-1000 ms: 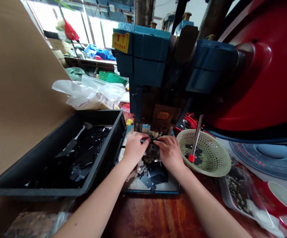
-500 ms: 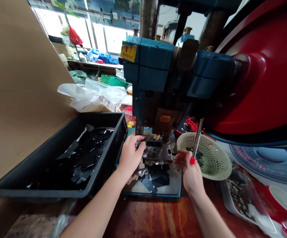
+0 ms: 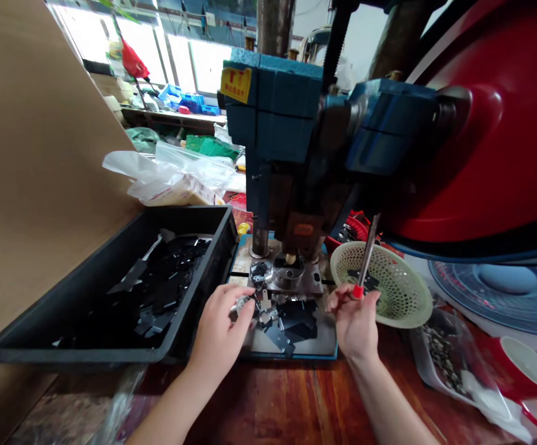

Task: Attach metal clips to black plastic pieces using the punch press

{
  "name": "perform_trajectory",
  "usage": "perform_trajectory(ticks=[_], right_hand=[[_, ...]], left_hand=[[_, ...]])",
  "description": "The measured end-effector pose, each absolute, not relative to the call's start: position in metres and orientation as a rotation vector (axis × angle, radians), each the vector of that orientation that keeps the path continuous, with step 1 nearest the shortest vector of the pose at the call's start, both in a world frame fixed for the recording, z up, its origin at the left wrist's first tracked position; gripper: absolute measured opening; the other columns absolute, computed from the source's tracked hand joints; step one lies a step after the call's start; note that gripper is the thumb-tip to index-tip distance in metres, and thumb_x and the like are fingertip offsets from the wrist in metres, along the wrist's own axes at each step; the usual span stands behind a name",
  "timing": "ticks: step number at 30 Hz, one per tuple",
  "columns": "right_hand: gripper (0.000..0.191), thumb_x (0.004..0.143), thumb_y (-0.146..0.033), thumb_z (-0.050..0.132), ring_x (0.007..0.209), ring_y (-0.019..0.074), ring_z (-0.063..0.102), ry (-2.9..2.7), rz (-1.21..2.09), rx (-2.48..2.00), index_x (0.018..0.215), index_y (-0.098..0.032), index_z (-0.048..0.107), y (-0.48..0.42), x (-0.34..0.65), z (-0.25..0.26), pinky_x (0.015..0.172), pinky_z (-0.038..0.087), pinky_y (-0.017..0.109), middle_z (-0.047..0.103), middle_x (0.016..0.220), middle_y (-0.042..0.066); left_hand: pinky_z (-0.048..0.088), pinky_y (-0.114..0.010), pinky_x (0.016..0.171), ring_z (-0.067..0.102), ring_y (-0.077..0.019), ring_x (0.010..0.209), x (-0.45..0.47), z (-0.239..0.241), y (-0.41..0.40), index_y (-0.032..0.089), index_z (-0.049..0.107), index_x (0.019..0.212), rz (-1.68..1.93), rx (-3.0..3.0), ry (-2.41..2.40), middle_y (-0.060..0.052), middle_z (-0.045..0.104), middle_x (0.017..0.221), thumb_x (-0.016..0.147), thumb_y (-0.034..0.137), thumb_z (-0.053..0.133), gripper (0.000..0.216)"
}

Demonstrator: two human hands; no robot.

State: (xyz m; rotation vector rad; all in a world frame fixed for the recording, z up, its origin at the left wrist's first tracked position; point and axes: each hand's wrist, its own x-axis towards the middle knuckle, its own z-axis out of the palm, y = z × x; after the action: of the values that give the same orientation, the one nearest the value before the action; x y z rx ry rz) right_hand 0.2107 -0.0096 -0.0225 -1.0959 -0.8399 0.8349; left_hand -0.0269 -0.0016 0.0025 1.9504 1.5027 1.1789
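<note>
My left hand [image 3: 222,327] is at the left front of the press's base plate [image 3: 312,349], thumb and forefinger apart. Small metal pieces [image 3: 239,304] show between and beyond these fingertips; I see none clearly gripped. My right hand [image 3: 356,324], at the plate's right edge, has its fingers closed around a slim metal rod [image 3: 367,253] with a red end [image 3: 358,292]. The rod points up and away. Between my hands lie flat black pieces [image 3: 296,318] on the plate. Behind them is the metal die [image 3: 288,278], below the press ram [image 3: 304,230].
A black tray [image 3: 161,353] of dark pieces stands left, beside a large cardboard sheet [image 3: 31,154]. To the right are a pale green basket [image 3: 416,300], a bag of small parts [image 3: 444,358] and a red mug [image 3: 500,364]. A big red wheel [image 3: 495,142] overhangs the right side.
My left hand has drawn back from the die toward the plate's front left, uncovering the die's left side. My right hand still holds the rod and has turned slightly palm-up.
</note>
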Motion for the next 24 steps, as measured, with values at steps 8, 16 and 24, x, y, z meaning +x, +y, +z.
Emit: perform_trajectory(ticks=[8,16,24], right_hand=[[0.037,0.082,-0.049,0.05,0.079,0.02,0.06,-1.555,0.387,-1.58,0.094,-0.018,0.064,0.053,0.197,-0.005,0.071,0.045,0.032,0.065,0.09,0.008],[0.029,0.084,-0.043,0.047,0.068,0.0196,0.058,-1.572,0.071,-1.804,0.085,-0.019,0.063,0.034,0.232,0.013,0.06,0.039,0.029,0.064,0.075,0.004],[0.022,0.085,-0.036,0.049,0.086,0.0278,0.057,-1.687,-0.298,-2.035,0.091,-0.02,0.064,-0.016,0.268,0.016,0.074,0.042,0.038,0.065,0.09,0.009]], left_hand=[[0.048,-0.038,0.086,0.056,-0.0225,0.1,-0.042,-0.011,-0.027,0.024,0.061,0.102,1.014,2.081,1.545,-0.006,0.056,0.107,0.088,0.03,0.048,0.02],[0.047,-0.042,0.085,0.055,-0.0235,0.096,-0.038,-0.016,-0.029,0.023,0.063,0.097,0.855,2.269,1.472,-0.007,0.059,0.102,0.088,0.028,0.048,0.018],[0.046,-0.044,0.087,0.053,-0.0246,0.099,-0.028,-0.022,-0.033,0.024,0.063,0.104,0.773,2.476,1.342,-0.007,0.056,0.106,0.088,0.027,0.05,0.021]])
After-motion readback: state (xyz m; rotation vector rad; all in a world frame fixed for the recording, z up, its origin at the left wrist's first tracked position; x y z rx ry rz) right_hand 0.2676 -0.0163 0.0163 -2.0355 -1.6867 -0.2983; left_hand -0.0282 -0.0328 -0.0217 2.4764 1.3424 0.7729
